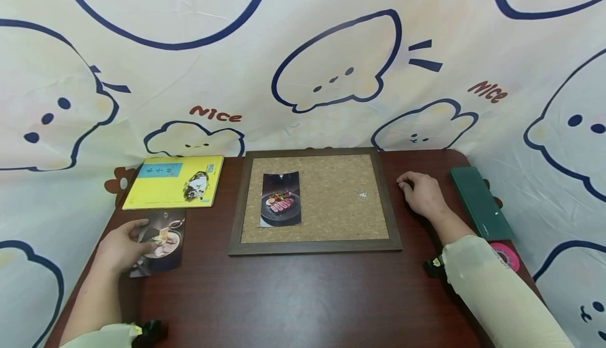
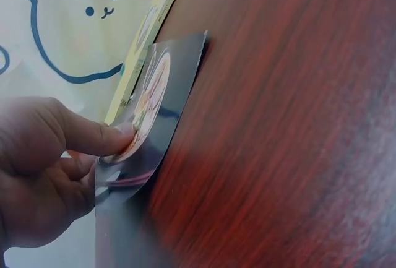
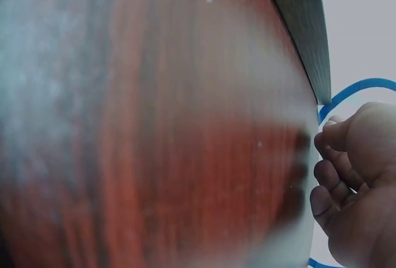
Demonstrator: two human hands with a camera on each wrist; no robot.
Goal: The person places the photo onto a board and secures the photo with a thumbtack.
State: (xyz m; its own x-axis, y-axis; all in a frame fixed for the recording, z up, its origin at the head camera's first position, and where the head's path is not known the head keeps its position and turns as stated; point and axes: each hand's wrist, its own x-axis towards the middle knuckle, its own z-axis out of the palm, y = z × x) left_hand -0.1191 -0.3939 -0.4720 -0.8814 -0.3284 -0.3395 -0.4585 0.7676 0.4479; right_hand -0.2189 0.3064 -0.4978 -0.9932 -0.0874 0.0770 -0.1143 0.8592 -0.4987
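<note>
My left hand (image 1: 122, 247) pinches a dark photo (image 1: 171, 253) of a bowl of food by its left edge. In the left wrist view the thumb lies on the printed face, and the photo (image 2: 176, 98) tilts up from the table. My right hand (image 1: 423, 193) hangs loosely curled to the right of the cork board (image 1: 331, 201), holding nothing. In the right wrist view its fingers (image 3: 331, 181) bend above the tabletop. Another food photo (image 1: 280, 201) is fixed to the board's left half by a pin at its top. Small clear pins (image 1: 363, 194) show on the right half.
A yellow book (image 1: 165, 185) lies at the back left, just beyond the held photo. At the right edge are a dark green case (image 1: 480, 201) and a pink ring-shaped object (image 1: 505, 256). A patterned cloth (image 1: 303, 127) hangs behind the brown table (image 1: 293, 300).
</note>
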